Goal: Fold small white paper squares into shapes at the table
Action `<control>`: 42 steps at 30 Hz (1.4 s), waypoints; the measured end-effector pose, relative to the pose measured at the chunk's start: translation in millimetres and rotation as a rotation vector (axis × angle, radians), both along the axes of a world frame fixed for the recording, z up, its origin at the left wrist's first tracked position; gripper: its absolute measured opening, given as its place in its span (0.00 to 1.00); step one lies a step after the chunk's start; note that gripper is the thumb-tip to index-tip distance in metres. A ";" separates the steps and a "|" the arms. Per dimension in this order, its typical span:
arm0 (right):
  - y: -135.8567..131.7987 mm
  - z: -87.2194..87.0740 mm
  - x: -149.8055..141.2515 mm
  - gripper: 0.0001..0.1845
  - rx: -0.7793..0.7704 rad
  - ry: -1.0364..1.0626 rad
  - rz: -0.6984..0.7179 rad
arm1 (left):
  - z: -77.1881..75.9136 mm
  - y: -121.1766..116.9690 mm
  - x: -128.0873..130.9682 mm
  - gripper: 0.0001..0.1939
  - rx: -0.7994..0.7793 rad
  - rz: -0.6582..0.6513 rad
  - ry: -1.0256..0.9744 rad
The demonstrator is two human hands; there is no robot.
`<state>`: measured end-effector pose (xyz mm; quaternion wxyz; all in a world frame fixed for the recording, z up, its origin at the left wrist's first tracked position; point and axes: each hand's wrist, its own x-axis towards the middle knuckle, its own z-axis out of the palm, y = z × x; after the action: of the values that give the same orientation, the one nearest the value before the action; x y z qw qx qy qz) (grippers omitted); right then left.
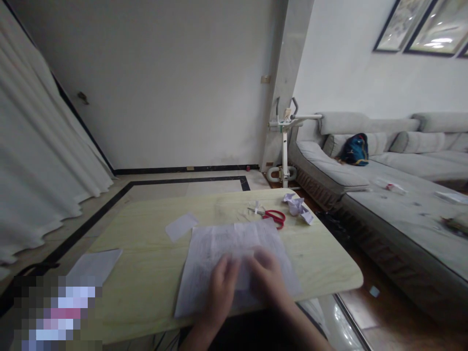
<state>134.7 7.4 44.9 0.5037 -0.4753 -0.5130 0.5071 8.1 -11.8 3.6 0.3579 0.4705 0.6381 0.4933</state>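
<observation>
A large creased sheet of printed paper [208,243] lies on the light wooden table [146,282] in front of me. Both my hands are above it, close together and blurred by motion. My left hand [224,280] has its fingers closed and pointing forward. Facing it, my right hand [266,269] is curled inward with thumb and fingers together. A pale piece of paper [244,278] shows between the hands, and both seem to pinch it; its outline is smeared. Red-handled scissors [275,217] lie just beyond the sheet's far right edge.
Crumpled or folded papers [296,205] sit at the table's far right corner. A small white paper [182,226] lies beyond the sheet, and more paper [95,265] is at the left edge. An exercise machine [285,146] and a grey sofa [402,209] stand beyond the table.
</observation>
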 end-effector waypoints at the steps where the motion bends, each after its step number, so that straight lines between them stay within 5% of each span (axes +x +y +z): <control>1: -0.1 -0.5 0.1 0.11 -0.007 0.005 -0.007 | 3.2 0.0 0.0 0.21 0.005 0.004 0.001; 8: 0.2 -6.2 0.6 0.12 0.011 0.010 -0.031 | 23.1 -1.1 -0.1 0.17 0.059 -0.128 -0.048; 16: 3.5 -8.4 3.8 0.12 -0.096 0.188 -0.162 | 26.9 -1.9 1.1 0.20 0.041 -0.210 -0.191; 26: -0.4 -2.3 8.7 0.11 -0.088 0.011 -0.050 | 25.4 -2.7 0.0 0.20 0.039 -0.015 -0.111; 36: 4.8 4.1 26.9 0.09 0.109 -0.190 0.043 | 22.8 -3.6 1.7 0.17 0.062 -0.099 -0.154; 42: 3.0 -1.7 24.2 0.12 0.040 -0.181 -0.046 | 20.7 -4.5 1.0 0.20 0.045 -0.071 -0.154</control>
<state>158.9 10.3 43.2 0.4763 -0.5204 -0.5556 0.4401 9.1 -16.4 24.3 0.4124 0.4616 0.5804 0.5292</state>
